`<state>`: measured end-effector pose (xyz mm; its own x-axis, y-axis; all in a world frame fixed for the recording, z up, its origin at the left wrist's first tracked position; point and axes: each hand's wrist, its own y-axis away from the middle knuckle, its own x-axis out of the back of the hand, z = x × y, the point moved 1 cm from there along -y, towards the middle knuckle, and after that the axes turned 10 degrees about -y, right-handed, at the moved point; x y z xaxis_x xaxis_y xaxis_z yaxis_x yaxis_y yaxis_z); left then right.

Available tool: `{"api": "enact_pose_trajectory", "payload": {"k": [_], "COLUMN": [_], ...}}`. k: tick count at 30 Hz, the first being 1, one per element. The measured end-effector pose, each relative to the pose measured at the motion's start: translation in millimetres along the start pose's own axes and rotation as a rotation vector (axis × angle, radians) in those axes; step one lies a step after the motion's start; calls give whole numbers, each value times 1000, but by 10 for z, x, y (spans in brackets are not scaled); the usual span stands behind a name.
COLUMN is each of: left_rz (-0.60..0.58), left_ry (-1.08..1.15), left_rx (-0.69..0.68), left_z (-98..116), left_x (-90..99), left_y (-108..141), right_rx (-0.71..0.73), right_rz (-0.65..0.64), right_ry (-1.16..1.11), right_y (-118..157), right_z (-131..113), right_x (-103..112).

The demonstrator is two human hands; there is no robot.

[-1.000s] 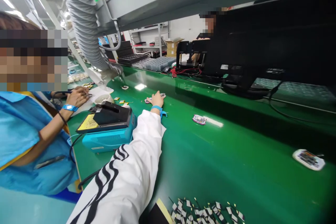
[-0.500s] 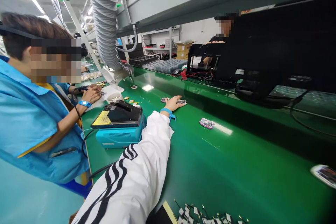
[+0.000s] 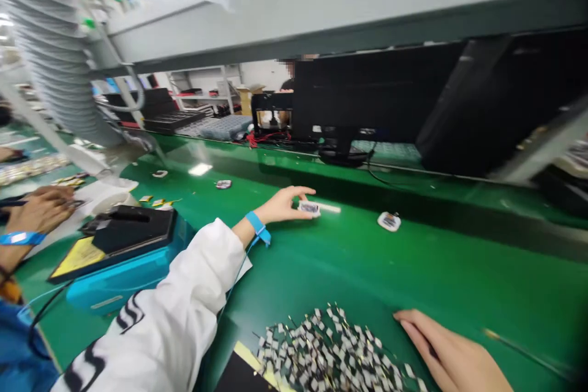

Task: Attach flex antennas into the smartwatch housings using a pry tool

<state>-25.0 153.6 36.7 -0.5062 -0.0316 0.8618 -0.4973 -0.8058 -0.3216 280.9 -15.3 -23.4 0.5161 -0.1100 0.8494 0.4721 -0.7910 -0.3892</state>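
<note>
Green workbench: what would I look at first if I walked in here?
The big heap of tiny black-and-white wired pieces at the front of the green workbench stands out first, with the right hand beside it. Farther along, the left hand in a white sleeve is at a small flat piece. At far left hangs a fat silver ribbed hose.

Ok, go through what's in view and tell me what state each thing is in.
Left hand: fingers curved at the small circuit board, grip unclear
Small circuit board: flat on the green bench mat
Right hand: open, resting on the mat
Heap of small wired parts: loose, beside the right hand
Second circuit board: lying apart
Co-worker's hand: holding a dark tool
Blue bench unit: black top closed
</note>
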Motion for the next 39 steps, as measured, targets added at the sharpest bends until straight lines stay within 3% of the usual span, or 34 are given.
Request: {"api": "enact_pose_trajectory", "payload": {"k": [3, 6, 10, 13, 16, 19, 22, 25, 30, 33, 37, 39], "left_rz": [-171, -207, -4, 57, 83, 88, -3, -80, -127, -163, -201, -215], "left_ry": [20, 14, -88, -150, -154, -110, -60, -51, -44, -31, 2, 27], "left_rx": [-127, -132, 111, 264, 305, 252, 140, 58, -5, -46, -93, -111], "left_z": [435, 513, 70, -305, -394, -172, 163, 402, 540, 607, 764, 849], "left_x": [-347, -452, -292, -163, -127, -152, -209, -271, -340, -378, -476, -550], "left_y": [201, 341, 283, 189, 191, 350, 579, 729, 719, 675, 625, 587], "right_rx": [-6, -17, -35, -120, -213, -259, -288, -278, -269, -255, -271, -312], "right_rz": [2, -25, -34, -95, -143, -178, -192, -186, -185, -207, -253, -233], "right_ry": [87, 148, 165, 109, 43, -17, -67, -103, -122, -146, -123, -40], "right_y": [-57, -56, -46, -50, -51, -101, -306, -671, -1105, -969, -632, -645], "right_z": [-97, -132, -145, -157, -164, -162, -185, -273, -333, -202, 80, 217], "right_x": [76, 84, 66, 62, 104, 183, 200, 62, -211, -117, 258, 430]}}
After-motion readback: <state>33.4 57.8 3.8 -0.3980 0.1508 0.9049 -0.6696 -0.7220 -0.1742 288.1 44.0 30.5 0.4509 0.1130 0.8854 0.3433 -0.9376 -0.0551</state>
